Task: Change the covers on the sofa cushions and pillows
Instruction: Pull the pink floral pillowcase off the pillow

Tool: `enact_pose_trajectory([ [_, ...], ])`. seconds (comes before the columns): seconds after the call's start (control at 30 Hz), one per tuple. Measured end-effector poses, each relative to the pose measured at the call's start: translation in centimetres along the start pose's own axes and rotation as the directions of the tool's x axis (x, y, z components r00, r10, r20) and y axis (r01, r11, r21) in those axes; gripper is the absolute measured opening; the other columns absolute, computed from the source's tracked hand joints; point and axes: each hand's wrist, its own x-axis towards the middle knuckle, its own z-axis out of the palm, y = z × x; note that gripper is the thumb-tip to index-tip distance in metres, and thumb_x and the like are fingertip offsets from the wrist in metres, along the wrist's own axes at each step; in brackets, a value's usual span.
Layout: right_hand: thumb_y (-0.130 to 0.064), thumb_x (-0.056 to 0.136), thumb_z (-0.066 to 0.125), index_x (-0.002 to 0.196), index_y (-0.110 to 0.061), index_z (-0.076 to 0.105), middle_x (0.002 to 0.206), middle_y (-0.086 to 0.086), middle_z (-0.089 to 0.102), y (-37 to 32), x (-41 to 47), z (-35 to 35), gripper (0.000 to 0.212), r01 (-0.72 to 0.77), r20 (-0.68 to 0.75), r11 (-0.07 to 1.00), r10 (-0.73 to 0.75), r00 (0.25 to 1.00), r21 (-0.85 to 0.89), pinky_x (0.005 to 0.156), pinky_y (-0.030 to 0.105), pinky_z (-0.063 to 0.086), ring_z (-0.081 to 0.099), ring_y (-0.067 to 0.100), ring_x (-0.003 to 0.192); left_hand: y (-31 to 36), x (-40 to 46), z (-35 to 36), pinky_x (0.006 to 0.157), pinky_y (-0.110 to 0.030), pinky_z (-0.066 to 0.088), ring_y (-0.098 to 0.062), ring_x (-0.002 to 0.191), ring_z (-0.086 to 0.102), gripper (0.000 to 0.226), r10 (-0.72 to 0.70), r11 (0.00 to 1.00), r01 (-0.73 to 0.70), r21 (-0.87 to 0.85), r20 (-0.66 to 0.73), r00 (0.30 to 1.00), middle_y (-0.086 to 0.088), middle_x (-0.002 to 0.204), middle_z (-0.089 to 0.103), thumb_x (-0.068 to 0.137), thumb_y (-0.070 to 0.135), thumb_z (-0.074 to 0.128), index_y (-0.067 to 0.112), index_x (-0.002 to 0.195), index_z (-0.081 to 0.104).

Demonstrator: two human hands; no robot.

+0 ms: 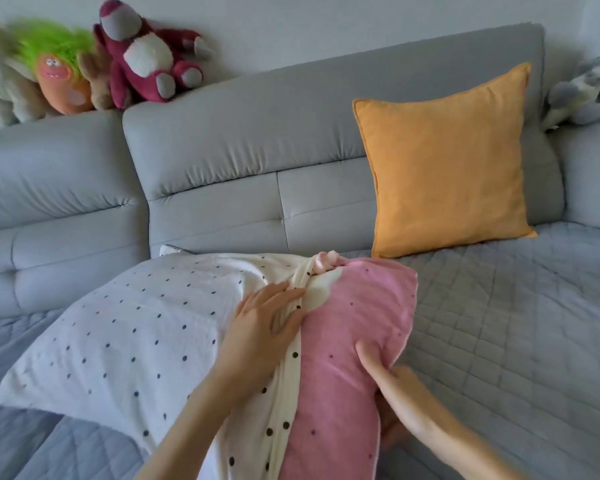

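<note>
— Where does it stand?

— The pillow (357,341) lies across the quilted sofa seat (499,323), its pink part bare at the right end. The white polka-dot cover (125,327) wraps the rest, its open edge bunched in a ridge down the middle. The left hand (264,323) lies flat on that ridge, fingers spread, holding nothing. The right hand (392,386) has a closed grip on the pink end, thumb on top, fingers tucked below.

— What might spoil it?

— I'd judge the bunched edge the trouble. A flat palm only presses it; if the pillow is tugged, the cover could drag along rather than slide. There's a small pink knot (326,263) at the far edge where the cloth gathers, which may snag.

— Anything else?

— A hard pull might swing the pillow into the orange cushion (447,168) propped against the backrest (239,161) and topple it.
</note>
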Motion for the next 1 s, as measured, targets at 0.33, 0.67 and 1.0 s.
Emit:
enact_pose_trajectory([
  [0.33,-0.071,0.051,0.074,0.120,-0.038,0.047,0.114,-0.014,0.065,3.7,-3.4,4.4,0.081,-0.058,0.226,0.962,-0.004,0.974,0.266,0.091,0.043,0.052,0.064,0.009,0.103,-0.2,-6.5,0.5,0.117,-0.040,0.011,-0.010,0.141,0.021,0.051,0.071,0.997,-0.069,0.026,-0.086,0.994,0.005,0.147,0.037,0.090,0.051,0.032,0.032,0.134,0.047],
  [0.67,-0.032,0.090,0.059,0.102,-0.015,0.062,0.095,0.007,0.071,2.6,-2.7,7.5,0.021,0.210,-0.224,0.930,-0.145,0.964,0.302,0.086,0.043,0.054,0.068,0.019,0.090,0.0,-13.7,1.6,0.105,-0.044,0.033,-0.025,0.123,0.044,0.044,0.002,0.984,0.064,0.166,-0.368,0.930,-0.006,0.130,0.051,0.088,0.046,0.048,0.018,0.123,0.051],
  [1.0,-0.019,0.089,0.062,0.091,-0.007,0.061,0.093,0.013,0.066,-9.7,1.4,0.7,0.012,0.391,-0.423,0.860,-0.236,0.875,0.329,0.080,0.040,0.053,0.064,0.026,0.086,-4.5,-4.9,-6.7,0.053,-0.036,0.035,-0.039,0.070,0.053,0.015,-0.125,0.934,0.278,0.226,-0.522,0.844,-0.020,0.099,0.052,0.083,-0.005,0.052,0.001,0.096,0.056],
])
